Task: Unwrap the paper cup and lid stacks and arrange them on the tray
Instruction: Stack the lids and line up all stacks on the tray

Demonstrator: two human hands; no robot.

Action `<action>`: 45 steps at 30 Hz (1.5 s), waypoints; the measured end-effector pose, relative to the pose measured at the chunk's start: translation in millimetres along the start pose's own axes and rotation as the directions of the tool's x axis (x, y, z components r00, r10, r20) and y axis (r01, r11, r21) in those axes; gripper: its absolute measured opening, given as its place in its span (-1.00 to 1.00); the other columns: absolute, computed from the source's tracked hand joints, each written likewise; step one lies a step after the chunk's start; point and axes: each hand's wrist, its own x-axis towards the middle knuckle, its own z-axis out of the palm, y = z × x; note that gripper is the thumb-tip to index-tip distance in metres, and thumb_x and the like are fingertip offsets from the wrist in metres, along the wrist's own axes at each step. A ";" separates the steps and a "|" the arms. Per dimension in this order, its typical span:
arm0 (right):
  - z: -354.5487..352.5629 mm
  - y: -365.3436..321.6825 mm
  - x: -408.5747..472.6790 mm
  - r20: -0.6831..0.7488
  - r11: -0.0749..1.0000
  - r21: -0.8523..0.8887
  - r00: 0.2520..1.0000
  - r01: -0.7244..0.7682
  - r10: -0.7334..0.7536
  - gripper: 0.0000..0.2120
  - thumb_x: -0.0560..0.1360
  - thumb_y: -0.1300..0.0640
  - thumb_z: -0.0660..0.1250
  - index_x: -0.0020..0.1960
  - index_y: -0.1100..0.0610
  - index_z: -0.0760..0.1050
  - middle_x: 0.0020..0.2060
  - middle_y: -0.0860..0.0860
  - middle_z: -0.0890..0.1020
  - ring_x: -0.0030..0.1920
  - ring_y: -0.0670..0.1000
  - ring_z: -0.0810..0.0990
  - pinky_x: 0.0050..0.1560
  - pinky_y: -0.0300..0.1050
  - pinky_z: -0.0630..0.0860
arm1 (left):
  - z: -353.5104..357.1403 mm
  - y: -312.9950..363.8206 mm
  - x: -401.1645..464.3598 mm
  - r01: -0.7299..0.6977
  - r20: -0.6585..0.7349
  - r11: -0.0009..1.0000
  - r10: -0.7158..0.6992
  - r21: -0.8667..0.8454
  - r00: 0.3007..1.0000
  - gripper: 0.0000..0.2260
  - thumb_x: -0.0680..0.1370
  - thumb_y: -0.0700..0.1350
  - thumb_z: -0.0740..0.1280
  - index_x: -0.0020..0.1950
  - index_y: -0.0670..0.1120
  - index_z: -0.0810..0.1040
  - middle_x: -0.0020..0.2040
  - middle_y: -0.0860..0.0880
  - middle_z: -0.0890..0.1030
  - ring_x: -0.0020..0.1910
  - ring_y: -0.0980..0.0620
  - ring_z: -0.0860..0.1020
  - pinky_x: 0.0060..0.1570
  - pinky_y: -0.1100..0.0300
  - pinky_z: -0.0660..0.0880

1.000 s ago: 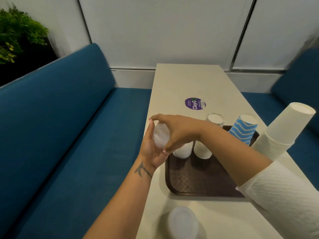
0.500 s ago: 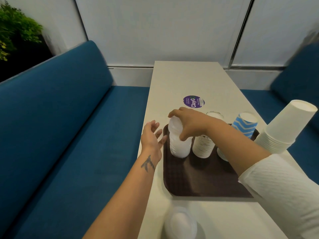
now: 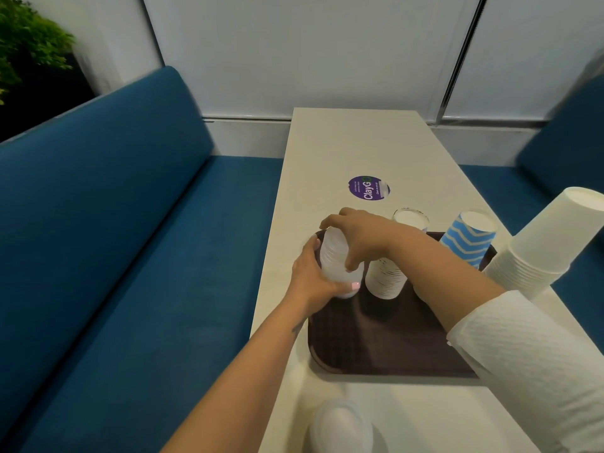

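Head view: our left hand (image 3: 309,276) and right hand (image 3: 358,238) both curl around a ribbed, translucent plastic lid stack (image 3: 336,259) standing at the brown textured tray's (image 3: 376,348) far-left corner.

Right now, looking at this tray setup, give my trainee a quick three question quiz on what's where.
1. True or false: both hands are on the lid stack.
2. Which stands on the table outside the tray? A) ribbed white cup stack B) blue striped cup stack C) tall plain white cup stack
3. Fill in: the purple sticker lies ____ the tray, as the camera sees it.

Key: 1 true: the left hand grips its lower part, the right hand its top. 2 C, the tall plain white cup stack. 3 beyond.
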 end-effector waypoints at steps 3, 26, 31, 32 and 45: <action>-0.1 0.5 -0.4 0.006 1.000 0.005 1.000 0.007 -0.007 -0.13 0.27 0.19 0.56 0.46 -0.06 0.22 0.26 0.01 0.40 0.22 0.08 0.42 0.00 -0.14 0.47 | 1.7 4.5 1.0 -0.037 -0.032 0.999 0.036 -0.027 0.999 -0.12 0.31 0.07 0.57 0.49 0.10 0.15 0.45 0.06 0.35 0.35 -0.02 0.40 0.30 0.03 0.41; 1.1 -2.8 -3.8 0.028 1.000 -0.024 1.000 -0.004 0.004 0.04 0.27 0.24 0.59 0.54 -0.08 0.05 0.42 0.05 0.30 0.38 0.15 0.32 0.21 -0.02 0.45 | 0.8 13.6 -3.1 -0.013 0.003 0.999 0.013 0.038 1.000 0.00 0.36 0.09 0.53 0.57 0.04 -0.10 0.55 0.04 0.19 0.48 -0.07 0.27 0.38 0.03 0.32; -1.4 -3.7 -8.6 0.024 1.000 -0.028 1.000 0.001 0.000 0.05 0.26 0.24 0.59 0.54 -0.07 0.03 0.45 0.04 0.25 0.40 0.15 0.30 0.23 -0.02 0.45 | -2.1 20.5 -6.0 -0.017 -0.004 0.999 0.017 0.029 1.000 0.03 0.36 0.04 0.54 0.58 0.03 -0.12 0.56 0.04 0.14 0.50 -0.07 0.22 0.39 0.02 0.30; -2.1 -4.0 -10.0 0.019 1.000 -0.021 1.000 0.003 -0.003 0.06 0.26 0.25 0.59 0.55 -0.07 0.03 0.47 0.04 0.24 0.41 0.15 0.29 0.23 -0.02 0.46 | -3.6 21.2 -6.9 -0.018 -0.002 0.999 0.019 0.030 1.000 0.03 0.37 0.02 0.54 0.58 0.02 -0.14 0.56 0.05 0.12 0.51 -0.06 0.21 0.39 0.04 0.30; 0.0 -27.2 -71.9 -0.412 0.964 0.238 0.911 0.118 -0.009 -0.58 0.47 0.04 0.42 0.31 -0.04 0.44 0.11 -0.09 0.57 0.05 -0.05 0.54 0.06 -0.17 0.51 | -26.2 12.0 -47.8 -0.091 -0.276 0.987 0.051 -0.133 0.960 -0.55 0.52 -0.21 0.35 0.39 -0.03 0.34 0.35 0.05 0.40 0.29 0.08 0.43 0.17 0.22 0.39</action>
